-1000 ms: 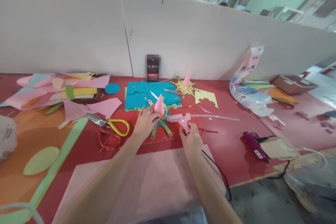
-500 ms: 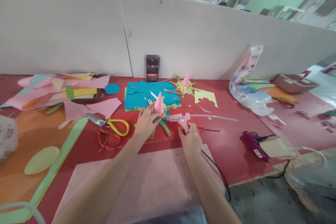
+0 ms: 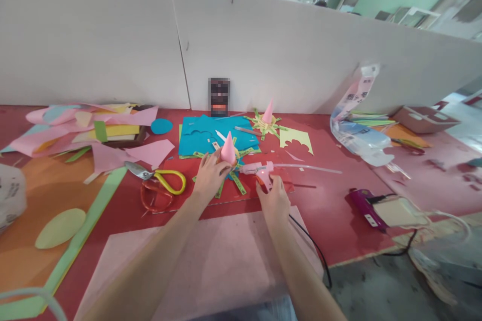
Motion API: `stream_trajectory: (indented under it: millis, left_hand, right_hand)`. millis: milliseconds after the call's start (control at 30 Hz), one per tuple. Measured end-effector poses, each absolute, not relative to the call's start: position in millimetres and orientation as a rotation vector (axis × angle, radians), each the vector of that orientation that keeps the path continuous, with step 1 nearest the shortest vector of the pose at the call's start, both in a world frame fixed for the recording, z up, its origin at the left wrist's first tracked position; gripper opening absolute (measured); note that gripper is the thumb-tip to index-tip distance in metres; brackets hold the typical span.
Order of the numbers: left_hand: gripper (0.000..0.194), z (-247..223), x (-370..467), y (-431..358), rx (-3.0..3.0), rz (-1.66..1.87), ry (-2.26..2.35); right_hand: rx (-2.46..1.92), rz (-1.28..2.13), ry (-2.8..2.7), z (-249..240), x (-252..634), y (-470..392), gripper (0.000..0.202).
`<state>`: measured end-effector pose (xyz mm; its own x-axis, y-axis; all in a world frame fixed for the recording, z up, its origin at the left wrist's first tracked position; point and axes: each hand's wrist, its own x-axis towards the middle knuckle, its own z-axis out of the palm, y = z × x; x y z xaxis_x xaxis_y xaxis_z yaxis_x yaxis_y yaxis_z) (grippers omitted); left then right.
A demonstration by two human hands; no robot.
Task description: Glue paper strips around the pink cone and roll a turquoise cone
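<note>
A pink paper cone (image 3: 228, 149) stands at the centre of a paper craft with green patterned strips (image 3: 238, 183) fanning out around it. My left hand (image 3: 211, 173) is closed on the cone's lower part, fingertips at its base. In my right hand (image 3: 274, 199) is a pink hot glue gun (image 3: 259, 169), gripped by its handle. The gun's nozzle points left, close to the cone's base; whether it touches is hidden. A clear glue stick (image 3: 309, 166) sticks out of its back. Beneath the craft lies a red board (image 3: 181, 165).
Left of the craft lie scissors (image 3: 154, 175) and a heap of coloured paper scraps (image 3: 86, 130). Behind are blue sheets (image 3: 196, 135) and a second cone craft (image 3: 266, 119). At right sit a plastic bag (image 3: 361, 135) and a purple power strip (image 3: 367, 209). A black cord (image 3: 312, 243) trails right.
Almost nothing differs. Both hands, the cone and the glue gun keep their places; the view has shifted very slightly.
</note>
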<state>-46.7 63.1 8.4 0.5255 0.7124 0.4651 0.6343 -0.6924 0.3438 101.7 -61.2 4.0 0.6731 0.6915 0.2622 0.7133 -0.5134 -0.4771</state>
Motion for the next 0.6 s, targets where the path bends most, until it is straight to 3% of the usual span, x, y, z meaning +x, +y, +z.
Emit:
stream_trajectory:
  millis: [600]
  left_hand:
    - [0.018, 8.7, -46.1, 63.0, 2.630, 0.877, 1.193]
  right_hand:
    - [-2.324, -0.044, -1.066, 4.1, 102.0, -61.6, 0.034]
